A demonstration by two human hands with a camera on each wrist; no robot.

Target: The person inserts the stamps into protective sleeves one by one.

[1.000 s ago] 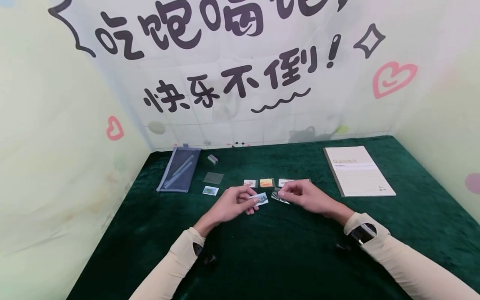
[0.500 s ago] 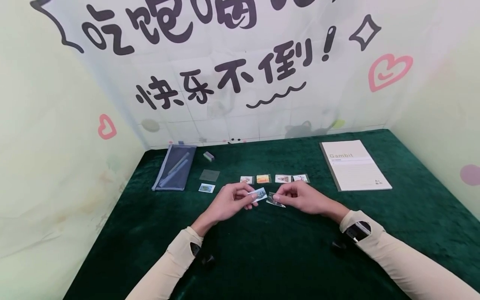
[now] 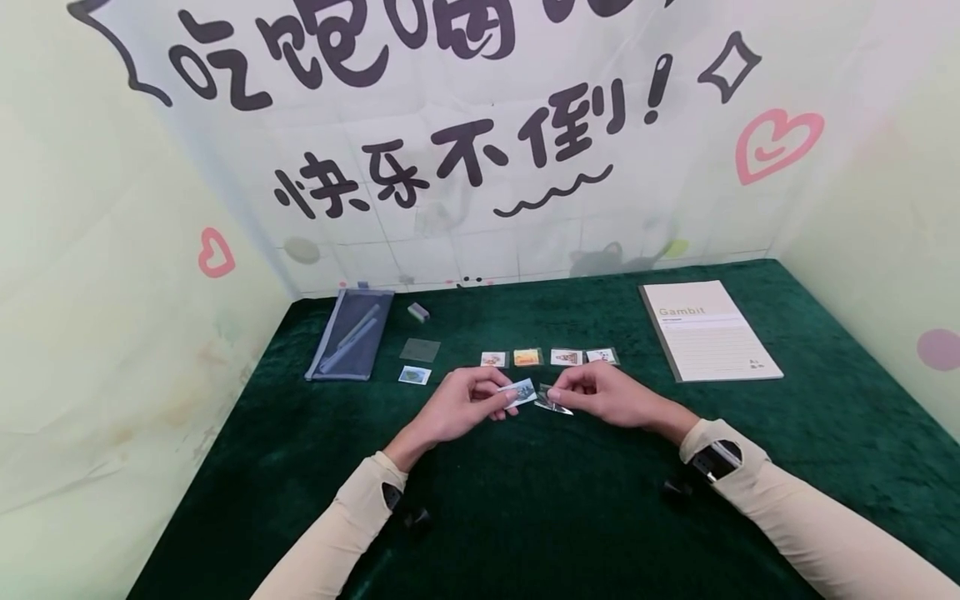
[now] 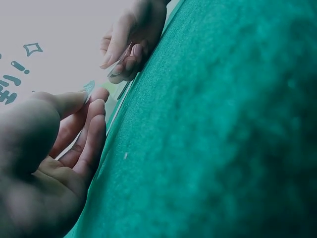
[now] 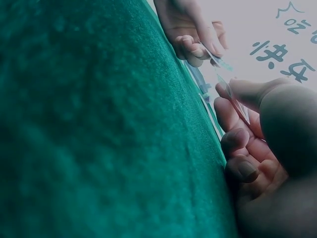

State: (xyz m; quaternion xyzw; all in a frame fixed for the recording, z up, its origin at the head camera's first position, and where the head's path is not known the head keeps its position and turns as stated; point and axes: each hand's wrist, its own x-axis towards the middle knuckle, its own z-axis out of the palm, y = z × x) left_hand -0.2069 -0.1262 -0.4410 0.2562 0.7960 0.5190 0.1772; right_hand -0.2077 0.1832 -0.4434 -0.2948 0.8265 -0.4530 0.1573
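Green velvety cloth (image 3: pixel 540 517) spreads beneath the left hand (image 3: pixel 463 406), whose grip is clamped on a small blue-printed card (image 3: pixel 522 392), thumb on top. Just beside it, the right hand (image 3: pixel 609 397) pinches a clear plastic sleeve (image 3: pixel 548 403) in its grip; four small picture cards (image 3: pixel 527 357) lie in a row beyond.

Perhaps an indoor booth (image 3: pixel 120 350) — green-clothed table (image 3: pixel 525 517), pale printed hangings (image 3: pixel 450 237) on three sides
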